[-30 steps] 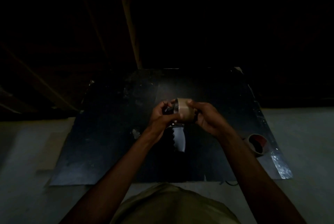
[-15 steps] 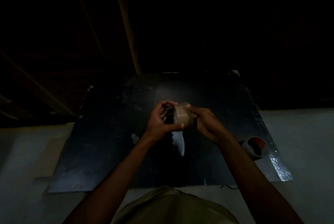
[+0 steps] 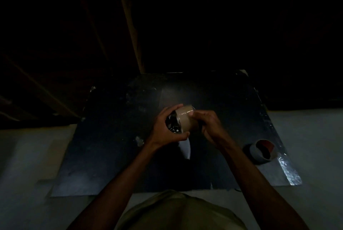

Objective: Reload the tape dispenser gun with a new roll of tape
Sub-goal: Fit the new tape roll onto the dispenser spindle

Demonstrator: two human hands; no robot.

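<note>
Dim room, black mat [image 3: 111, 155]: our left hand [image 3: 163, 129] grips the dispenser gun [image 3: 173, 126]; our right hand [image 3: 209, 127] clasps the tape roll [image 3: 186, 120], seating it. Next, we judge, threading the tape.

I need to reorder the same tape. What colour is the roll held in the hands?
Tan-brown, glossy; the tape roll shows best in the head view.

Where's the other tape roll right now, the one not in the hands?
In the head view the spare roll lies on the dark mat near its right edge, to the right of the right forearm, apart from both hands.
</note>
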